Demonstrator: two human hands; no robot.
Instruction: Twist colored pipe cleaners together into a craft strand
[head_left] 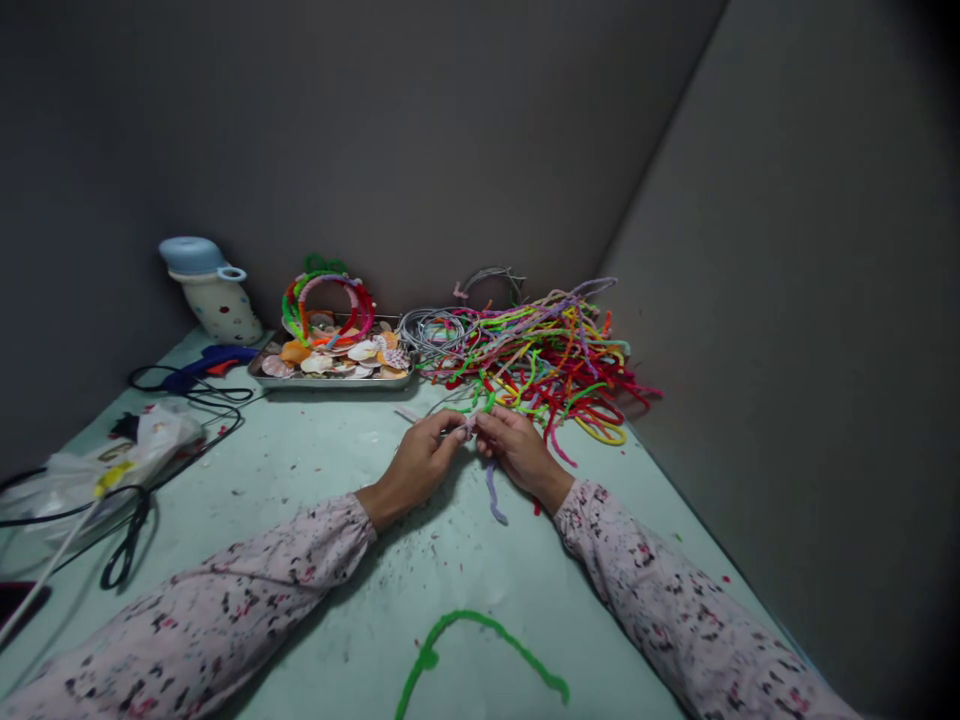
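Note:
My left hand (421, 458) and my right hand (523, 452) meet at the middle of the table, both with fingers pinched. Between their fingertips is a small stretch of pale purple fuzzy stem (471, 423), like a pipe cleaner. A loose purple end (493, 495) hangs down beneath my right hand. A thin grey wire shows just behind the fingers, and a bit of green fuzzy stem (490, 402) sticks up by the right fingertips. How the purple piece joins the wire is too small to tell.
A metal tray (330, 383) holds shells and colourful wrapped rings (367, 305). Beside it lie coiled grey wire (435, 332) and a heap of coloured fuzzy stems (555, 345). A bottle (217, 300), plastic bag (157, 430) and black cable (127, 540) are left. A green stem (480, 618) lies in front.

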